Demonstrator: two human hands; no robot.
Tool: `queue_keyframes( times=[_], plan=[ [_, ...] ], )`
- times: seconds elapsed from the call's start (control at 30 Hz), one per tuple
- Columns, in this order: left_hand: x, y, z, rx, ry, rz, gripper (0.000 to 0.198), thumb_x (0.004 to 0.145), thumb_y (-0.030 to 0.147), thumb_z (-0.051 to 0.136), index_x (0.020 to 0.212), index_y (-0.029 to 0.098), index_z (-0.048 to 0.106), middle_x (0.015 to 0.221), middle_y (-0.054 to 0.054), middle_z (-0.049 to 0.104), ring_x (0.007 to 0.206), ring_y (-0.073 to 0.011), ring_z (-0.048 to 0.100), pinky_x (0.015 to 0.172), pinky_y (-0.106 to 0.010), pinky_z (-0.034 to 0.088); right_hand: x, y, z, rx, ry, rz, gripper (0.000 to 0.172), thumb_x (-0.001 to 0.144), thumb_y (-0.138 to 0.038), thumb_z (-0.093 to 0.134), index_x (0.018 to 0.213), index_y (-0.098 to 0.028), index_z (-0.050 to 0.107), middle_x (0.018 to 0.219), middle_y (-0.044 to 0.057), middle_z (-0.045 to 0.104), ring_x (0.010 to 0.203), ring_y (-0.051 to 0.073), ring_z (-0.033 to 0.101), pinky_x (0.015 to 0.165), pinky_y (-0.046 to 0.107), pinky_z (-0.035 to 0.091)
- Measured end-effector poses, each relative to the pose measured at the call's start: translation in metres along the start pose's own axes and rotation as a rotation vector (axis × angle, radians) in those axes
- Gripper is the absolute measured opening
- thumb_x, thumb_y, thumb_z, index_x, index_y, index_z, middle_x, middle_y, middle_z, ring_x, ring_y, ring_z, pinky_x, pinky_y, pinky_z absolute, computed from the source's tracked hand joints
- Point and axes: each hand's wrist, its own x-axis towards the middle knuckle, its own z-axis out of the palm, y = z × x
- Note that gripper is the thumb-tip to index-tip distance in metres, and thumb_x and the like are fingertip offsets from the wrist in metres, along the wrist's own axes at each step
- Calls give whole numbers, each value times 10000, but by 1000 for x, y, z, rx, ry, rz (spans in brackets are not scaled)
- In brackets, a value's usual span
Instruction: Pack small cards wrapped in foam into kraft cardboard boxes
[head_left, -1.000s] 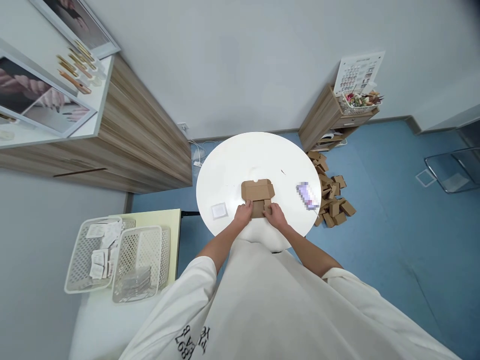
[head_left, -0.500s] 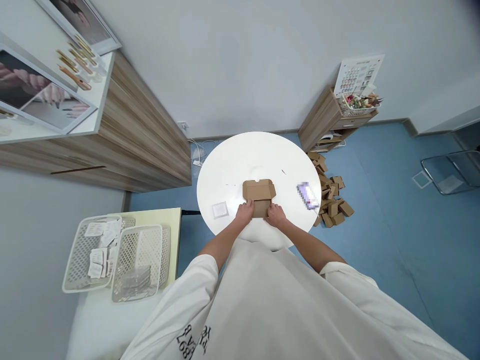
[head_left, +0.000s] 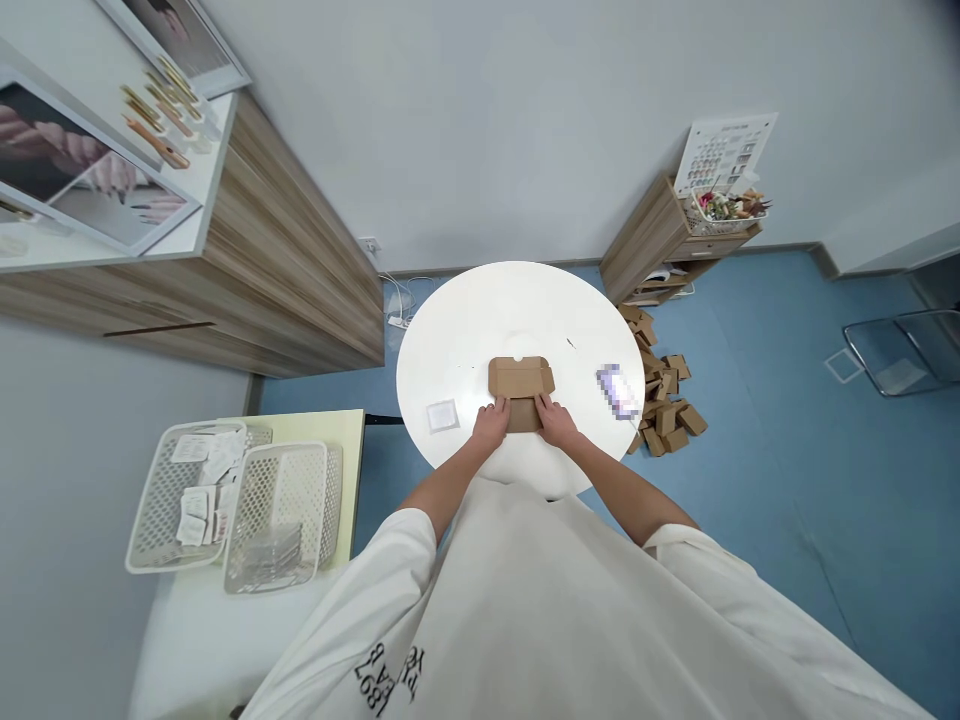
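Observation:
A brown cardboard box (head_left: pixel 521 380) with its lid flap raised lies on the round white table (head_left: pixel 465 310), near the front edge. My left hand (head_left: pixel 492 421) grips the left side of the box, fingers closed at its edge. On the opposite side my right hand (head_left: pixel 556 420) holds the box with its fingers at the right inner edge. A small white packet (head_left: pixel 442 415) lies left of my left hand. To the right is a phone-like item (head_left: pixel 618 391), blurred by pixels.
Brown boxes (head_left: pixel 664 410) are heaped on the floor right of the table. White baskets (head_left: pixel 277 520) with packets stand on a side table at left. A wooden cabinet (head_left: pixel 300 260) rises at back left, a smaller one (head_left: pixel 645 240) at back right.
My right hand has moved up along the right side of the box, its fingers now nearer the fold. My left hand stays at the left side.

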Motion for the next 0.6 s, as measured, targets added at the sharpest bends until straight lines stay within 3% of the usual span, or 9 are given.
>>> queue_keyframes(
  times=[0.17, 0.23, 0.33, 0.43, 0.6],
  plan=[
    [-30, -16, -2, -116, 163, -45, 618, 910, 174, 535, 1489, 243, 330, 1515, -135, 393, 1271, -292, 487, 1043, -416, 370, 6, -4, 0, 8, -2, 22, 898, 796, -195, 703, 1548, -210, 213, 1545, 190, 292, 1134, 320, 525, 939, 420, 431],
    [-43, -35, -3, -196, 227, -194, 499, 958, 222, 462, 1450, 214, 378, 1460, -149, 448, 1269, -291, 491, 1031, -414, 394, 7, -4, 0, 17, -1, 25, 889, 789, -188, 706, 1540, -215, 231, 1540, 188, 299, 1134, 322, 528, 937, 424, 433],
    [-58, -69, -2, -262, 324, -523, 439, 968, 291, 450, 1391, 177, 416, 1406, -172, 478, 1269, -316, 493, 1032, -445, 411, 9, -5, 1, 9, 4, 27, 873, 782, -174, 700, 1533, -209, 256, 1529, 191, 314, 1128, 328, 533, 928, 428, 439],
    [-63, -95, 4, -323, 303, -789, 508, 920, 387, 545, 1357, 164, 411, 1381, -187, 488, 1274, -357, 493, 1009, -474, 437, 9, -5, 2, 5, 12, 33, 857, 780, -157, 687, 1529, -206, 273, 1524, 193, 323, 1121, 331, 534, 923, 433, 442],
    [-55, -107, 14, -522, 202, -981, 632, 793, 463, 702, 1289, 189, 422, 1326, -190, 544, 1252, -380, 530, 978, -490, 468, 7, -7, 0, 13, 8, 50, 868, 785, -163, 680, 1538, -214, 252, 1539, 189, 304, 1124, 330, 527, 916, 432, 445]
  ],
)
